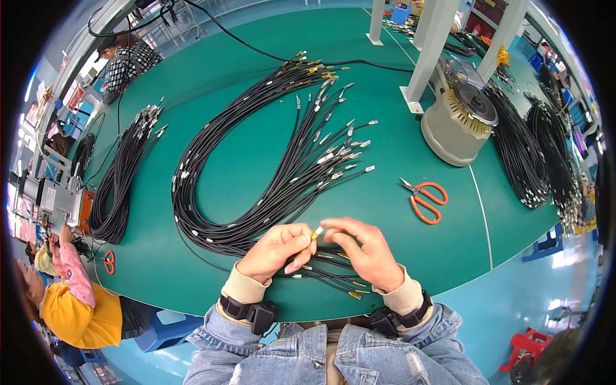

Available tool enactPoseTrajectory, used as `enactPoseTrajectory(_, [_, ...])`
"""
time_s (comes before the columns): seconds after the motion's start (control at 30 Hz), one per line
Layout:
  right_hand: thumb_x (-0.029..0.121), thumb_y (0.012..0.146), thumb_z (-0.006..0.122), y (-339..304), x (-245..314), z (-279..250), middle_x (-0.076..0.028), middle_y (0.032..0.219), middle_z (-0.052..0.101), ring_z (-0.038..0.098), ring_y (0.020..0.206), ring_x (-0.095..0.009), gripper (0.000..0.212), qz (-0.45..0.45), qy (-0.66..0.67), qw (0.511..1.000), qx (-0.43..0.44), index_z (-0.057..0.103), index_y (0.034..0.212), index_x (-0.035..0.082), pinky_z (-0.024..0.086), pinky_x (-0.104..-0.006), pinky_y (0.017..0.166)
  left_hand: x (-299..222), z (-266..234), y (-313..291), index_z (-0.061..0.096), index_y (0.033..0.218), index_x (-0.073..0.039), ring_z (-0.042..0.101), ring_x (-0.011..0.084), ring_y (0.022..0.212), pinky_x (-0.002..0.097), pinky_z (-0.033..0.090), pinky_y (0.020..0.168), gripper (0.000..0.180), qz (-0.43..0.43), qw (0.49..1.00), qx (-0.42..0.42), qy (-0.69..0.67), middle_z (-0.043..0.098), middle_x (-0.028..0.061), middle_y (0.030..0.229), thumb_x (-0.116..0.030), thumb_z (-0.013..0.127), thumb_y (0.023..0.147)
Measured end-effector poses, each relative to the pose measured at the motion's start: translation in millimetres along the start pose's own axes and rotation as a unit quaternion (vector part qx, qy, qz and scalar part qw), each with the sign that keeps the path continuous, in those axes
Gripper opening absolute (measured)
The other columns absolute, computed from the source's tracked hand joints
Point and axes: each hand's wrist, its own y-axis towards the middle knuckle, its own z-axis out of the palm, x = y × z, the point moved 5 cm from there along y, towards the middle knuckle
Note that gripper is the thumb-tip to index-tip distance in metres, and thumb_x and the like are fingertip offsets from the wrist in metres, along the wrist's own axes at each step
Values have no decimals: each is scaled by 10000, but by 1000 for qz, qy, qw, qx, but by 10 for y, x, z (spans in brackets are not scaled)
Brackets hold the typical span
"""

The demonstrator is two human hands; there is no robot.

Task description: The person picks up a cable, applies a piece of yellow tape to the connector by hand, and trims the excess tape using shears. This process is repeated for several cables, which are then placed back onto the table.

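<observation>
My left hand [280,250] pinches a small gold-coloured cable connector [314,236] between thumb and forefinger. From it a short white sleeve [319,230] sticks out toward my right hand [369,253]. The right thumb and forefinger are bent together at that sleeve; their exact contact is hard to make out. Beneath both hands lie black cable ends [333,277] with gold and white tips. A large bundle of black cables [192,151] curves in a U beyond my hands, its white-tagged and gold ends pointing to the far right.
Orange-handled cutters [427,199] lie right of my hands on the green table [385,276]. A round grey machine [455,122] stands behind them, beside white posts [430,58]. More cable bundles lie left [119,186] and right [520,154]. A person in yellow [83,314] works at the left.
</observation>
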Motion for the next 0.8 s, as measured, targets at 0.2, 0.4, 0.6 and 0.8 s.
enactPoseTrajectory(0.2, [75,914,552,-77,-63,-92,-39,821,594,561,797,-113,137,76,119,989,-39,635,967,-20,460,-249,753,50,119,92,550,911,-11,425,48,481,176,337,446,208,15,995,-30,98,511,2,599,-198,480,970])
enactPoseTrajectory(0.4, [79,906,564,-86,-112,-145,-49,848,603,565,808,-119,131,78,80,994,-21,634,947,-24,457,-246,750,76,157,117,601,984,-16,484,45,540,185,391,481,148,29,985,-100,137,578,6,660,-142,540,937])
enactPoseTrajectory(0.6, [74,868,598,-94,-65,-170,-74,845,613,580,792,-150,115,41,1,999,1,634,922,-20,459,-271,729,104,185,97,618,973,-2,505,53,541,209,417,485,120,52,969,-147,189,619,20,686,-87,602,890])
enactPoseTrajectory(0.8, [69,845,607,-154,7,-256,-90,837,608,583,756,-183,110,21,-134,988,71,639,923,-1,459,-292,711,-124,216,63,604,963,6,579,187,689,285,474,589,176,207,788,-220,536,628,70,785,-47,652,802])
